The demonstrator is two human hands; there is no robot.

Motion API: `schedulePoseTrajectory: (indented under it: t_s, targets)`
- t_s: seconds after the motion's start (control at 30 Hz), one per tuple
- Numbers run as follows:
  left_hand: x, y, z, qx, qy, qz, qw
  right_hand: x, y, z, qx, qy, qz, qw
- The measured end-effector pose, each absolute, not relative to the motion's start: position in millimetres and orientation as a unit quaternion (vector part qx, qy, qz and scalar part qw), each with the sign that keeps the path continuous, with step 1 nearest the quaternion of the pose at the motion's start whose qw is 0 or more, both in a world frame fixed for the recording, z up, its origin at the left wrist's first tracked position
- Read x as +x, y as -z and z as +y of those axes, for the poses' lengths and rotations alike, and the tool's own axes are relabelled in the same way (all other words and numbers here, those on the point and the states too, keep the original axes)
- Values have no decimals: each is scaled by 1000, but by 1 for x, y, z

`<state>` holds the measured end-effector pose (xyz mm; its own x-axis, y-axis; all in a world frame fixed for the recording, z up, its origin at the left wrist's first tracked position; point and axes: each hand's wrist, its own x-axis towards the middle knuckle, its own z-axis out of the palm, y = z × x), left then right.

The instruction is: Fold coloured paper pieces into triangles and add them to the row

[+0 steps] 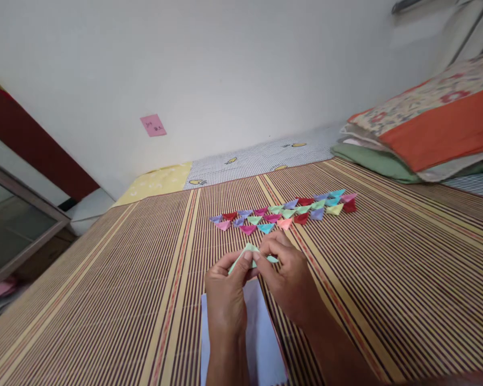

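Between my two hands is a light green piece of folded paper (249, 248), its peak pointing up and away from me. My left hand (227, 281) pinches it from the left, thumb on the near face. From the right, my right hand (285, 273) grips it with thumb and fingers, and a green corner sticks out past the fingers. Both thumbs meet near the middle of the paper. Below my hands lies a pale blue sheet or booklet (257, 321), partly hidden by my left forearm. Beyond them, several folded paper triangles (271, 218) in many colours lie in rows.
A striped mat (145, 279) covers the bed. Folded bedding with a floral and orange cover (438, 118) is piled at the back right. A pink note (153, 125) is stuck on the white wall (233, 69). A glass-fronted cabinet (16, 220) stands at the left.
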<state>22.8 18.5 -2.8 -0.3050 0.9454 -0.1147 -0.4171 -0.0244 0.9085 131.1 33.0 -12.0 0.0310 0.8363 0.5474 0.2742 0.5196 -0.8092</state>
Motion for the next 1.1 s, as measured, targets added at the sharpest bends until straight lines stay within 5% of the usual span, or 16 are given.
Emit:
schedulePoseTrajectory:
  t_s: [1.1]
  targets:
    - [3, 8, 18, 399, -622, 473, 479, 133, 9, 32, -419, -263, -671, 553]
